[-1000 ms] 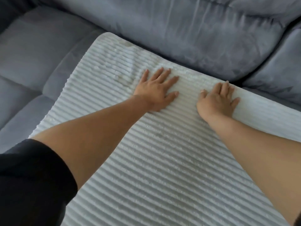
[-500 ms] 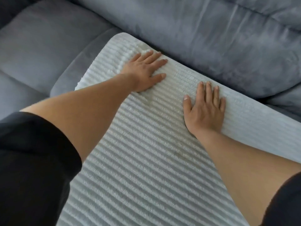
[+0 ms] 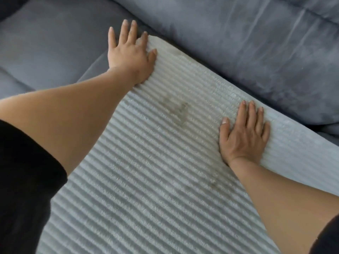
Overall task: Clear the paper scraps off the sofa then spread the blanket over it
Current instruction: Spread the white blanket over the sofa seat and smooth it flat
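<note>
Now left hand [image 3: 131, 54] has slid to blanket [image 3: 165, 162] corner.

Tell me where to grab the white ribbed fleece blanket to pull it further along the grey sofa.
Best pinch the white ribbed fleece blanket at its rounded far corner, beside the left hand, coming from the left over the bare grey sofa seat. That edge lies free there; the long edge butts the backrest.
</note>
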Demonstrator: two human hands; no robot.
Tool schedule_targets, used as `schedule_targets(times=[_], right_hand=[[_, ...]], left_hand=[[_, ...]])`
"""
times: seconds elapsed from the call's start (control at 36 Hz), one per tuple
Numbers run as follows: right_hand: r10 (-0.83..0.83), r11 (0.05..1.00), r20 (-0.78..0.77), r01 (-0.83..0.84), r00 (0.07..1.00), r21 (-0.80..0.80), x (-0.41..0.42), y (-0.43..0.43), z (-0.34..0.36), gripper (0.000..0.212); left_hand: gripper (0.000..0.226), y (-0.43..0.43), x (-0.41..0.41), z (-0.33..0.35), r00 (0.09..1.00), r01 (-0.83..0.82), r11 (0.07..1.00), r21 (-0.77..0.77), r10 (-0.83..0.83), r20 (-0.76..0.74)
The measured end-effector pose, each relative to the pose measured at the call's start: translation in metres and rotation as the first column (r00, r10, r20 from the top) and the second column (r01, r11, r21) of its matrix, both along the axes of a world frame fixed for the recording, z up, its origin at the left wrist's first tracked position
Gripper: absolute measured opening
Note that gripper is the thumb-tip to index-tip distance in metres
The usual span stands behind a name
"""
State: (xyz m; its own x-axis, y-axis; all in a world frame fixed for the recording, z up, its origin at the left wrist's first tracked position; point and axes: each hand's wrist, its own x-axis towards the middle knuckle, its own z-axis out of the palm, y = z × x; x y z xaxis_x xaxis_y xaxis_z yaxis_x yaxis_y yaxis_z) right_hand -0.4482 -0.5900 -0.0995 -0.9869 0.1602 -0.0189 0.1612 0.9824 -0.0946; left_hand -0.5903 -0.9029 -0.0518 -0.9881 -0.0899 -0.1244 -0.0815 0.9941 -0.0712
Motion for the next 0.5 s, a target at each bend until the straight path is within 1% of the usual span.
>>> schedule_targets(times=[0.06,0.11,0.17,0.19,0.22,0.25,0.28,0.31,0.36,0.44,0.5], right_hand=[[0.005,1.000,-0.014,-0.005,1.000,0.001,-0.001,-0.001,-0.001,0.069],[0.006,1.000,-0.012,-0.006,1.000,-0.007,-0.001,0.000,-0.002,0.069],[0.005,1.000,-0.004,-0.005,1.000,-0.009,-0.002,0.002,-0.003,0.070],[0.002,1.000,-0.003,-0.002,1.000,-0.016,-0.001,0.000,-0.004,0.070],[-0.004,1.000,-0.008,0.004,1.000,-0.021,-0.003,0.004,-0.003,0.070],[-0.005,0.999,-0.014,0.005,1.000,-0.031,-0.002,0.003,-0.003,0.069],[-0.001,0.999,-0.023,0.000,1.000,-0.037,-0.002,0.001,-0.001,0.069],[0.000,0.999,-0.024,-0.001,1.000,-0.037,-0.003,0.001,-0.001,0.069],[-0.002,1.000,-0.019,0.001,1.000,-0.030,-0.004,0.000,0.000,0.069],[0.003,1.000,0.018,-0.002,1.000,-0.021,-0.004,0.003,0.003,0.072],[0.006,1.000,0.096,-0.003,0.995,-0.031,-0.008,0.003,0.008,0.076]], left_hand=[[0.072,0.011,0.022,0.012,0.992,0.041,0.998,0.045,-0.035,-0.123],[0.070,0.030,0.058,0.021,0.975,0.172,0.969,0.179,-0.141,-0.173],[0.070,0.051,0.102,0.021,0.949,0.317,0.891,0.325,-0.295,-0.114],[0.070,0.056,0.127,0.020,0.919,0.384,0.851,0.359,-0.391,-0.055],[0.071,0.063,0.145,0.015,0.877,0.446,0.813,0.375,-0.480,-0.003],[0.072,0.060,0.160,0.010,0.845,0.482,0.798,0.363,-0.533,0.049],[0.072,0.050,0.170,0.004,0.828,0.507,0.802,0.317,-0.555,0.080],[0.073,0.038,0.171,-0.001,0.826,0.514,0.812,0.276,-0.555,0.094],[0.076,0.004,0.163,-0.008,0.860,0.478,0.855,0.199,-0.502,0.088],[0.074,-0.054,0.146,-0.008,0.929,0.347,0.928,0.134,-0.360,0.087],[0.073,-0.083,0.138,-0.004,0.965,0.233,0.968,0.096,-0.242,0.105]])
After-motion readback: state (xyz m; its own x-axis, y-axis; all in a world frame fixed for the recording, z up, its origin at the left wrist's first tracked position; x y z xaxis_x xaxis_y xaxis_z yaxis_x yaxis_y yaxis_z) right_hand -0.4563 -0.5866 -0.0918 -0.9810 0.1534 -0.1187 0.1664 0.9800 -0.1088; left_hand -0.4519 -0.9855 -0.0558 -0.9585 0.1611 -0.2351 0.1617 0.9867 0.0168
